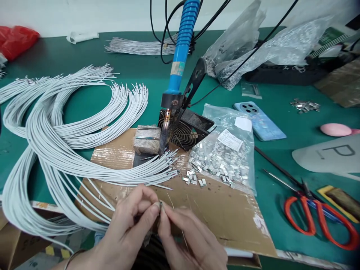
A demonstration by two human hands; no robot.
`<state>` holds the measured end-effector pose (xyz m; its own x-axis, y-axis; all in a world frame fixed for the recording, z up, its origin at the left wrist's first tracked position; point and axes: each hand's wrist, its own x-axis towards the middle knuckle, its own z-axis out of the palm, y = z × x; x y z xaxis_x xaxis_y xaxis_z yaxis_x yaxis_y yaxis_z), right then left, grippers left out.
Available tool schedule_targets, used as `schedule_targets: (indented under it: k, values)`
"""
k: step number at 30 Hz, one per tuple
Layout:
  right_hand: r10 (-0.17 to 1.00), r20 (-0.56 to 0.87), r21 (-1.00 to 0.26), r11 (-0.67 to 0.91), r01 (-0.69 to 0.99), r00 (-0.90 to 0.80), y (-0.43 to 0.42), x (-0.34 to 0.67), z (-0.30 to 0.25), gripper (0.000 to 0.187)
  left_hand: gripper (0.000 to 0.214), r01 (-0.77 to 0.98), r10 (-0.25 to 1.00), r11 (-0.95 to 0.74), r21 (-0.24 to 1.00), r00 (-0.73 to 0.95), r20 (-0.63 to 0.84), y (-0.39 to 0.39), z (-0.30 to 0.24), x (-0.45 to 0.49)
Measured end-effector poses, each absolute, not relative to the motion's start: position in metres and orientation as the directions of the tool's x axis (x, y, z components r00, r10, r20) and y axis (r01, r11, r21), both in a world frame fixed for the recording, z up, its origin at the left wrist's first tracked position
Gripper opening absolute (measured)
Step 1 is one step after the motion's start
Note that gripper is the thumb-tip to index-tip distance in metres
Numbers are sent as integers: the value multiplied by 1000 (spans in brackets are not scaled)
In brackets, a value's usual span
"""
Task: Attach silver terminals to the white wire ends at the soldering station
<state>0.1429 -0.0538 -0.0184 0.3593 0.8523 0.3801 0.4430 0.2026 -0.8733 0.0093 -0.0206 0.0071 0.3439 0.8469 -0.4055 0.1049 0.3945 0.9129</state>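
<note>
Curved white cables (pixel 45 127) lie left of blue-handled soldering iron (pixel 180 48); clear plastic bag (pixel 222 161) right. Below, left hand (pixel 131 221) and right hand (pixel 194 236) pinch tiny dark piece (pixel 161 204).

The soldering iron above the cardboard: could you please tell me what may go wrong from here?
The soldering iron points its tip down close to the ends of the white wires; if hot, which I cannot tell, it might scorch their covering.

The left hand and right hand pinch a tiny part in front of it; a careless reach could burn a finger, or the part could slip.
</note>
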Motion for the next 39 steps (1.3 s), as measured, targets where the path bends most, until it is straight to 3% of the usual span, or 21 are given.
schedule_targets:
  k: [4, 8, 12, 16, 20, 24, 27, 33, 39]
  values:
    - [853, 479, -778, 305, 549, 206, -50, 153, -17, 37, 29, 29, 864, 416, 909, 298, -405, -16, 5, 9]
    - [923, 382, -840, 325, 434, 47, -43, 177, -15, 32, 32, 48, 857, 437, 898, 279, -433, -11, 8, 12]
    - [982, 190, -948, 182, 262, 5, -39, 188, -11, 23, 34, 17, 836, 482, 876, 290, -466, -10, 10, 15]
    - [997, 3, -998, -2, 58, 82, -36, 187, -9, 17, 35, -22, 848, 475, 880, 281, -450, -11, 8, 15]
    - [965, -200, -972, -174, -161, 167, -34, 183, -7, 10, 30, 0, 875, 440, 898, 228, -428, -10, 8, 13]
    - [912, -399, -884, -358, -301, 90, -33, 179, -1, 19, 25, 17, 893, 406, 914, 205, -400, -8, 11, 15]
    - [897, -440, -859, -410, -306, 32, -32, 178, 4, 21, 25, 76, 884, 411, 909, 212, -417, -5, 17, 19]
    - [928, -366, -921, -349, -175, 75, -31, 179, 7, 10, 19, 139, 903, 360, 923, 197, -382, -9, 16, 22]
    - [869, -487, -858, -458, -234, 83, -31, 181, 9, 20, 16, 172, 900, 354, 919, 205, -385, -16, 7, 17]
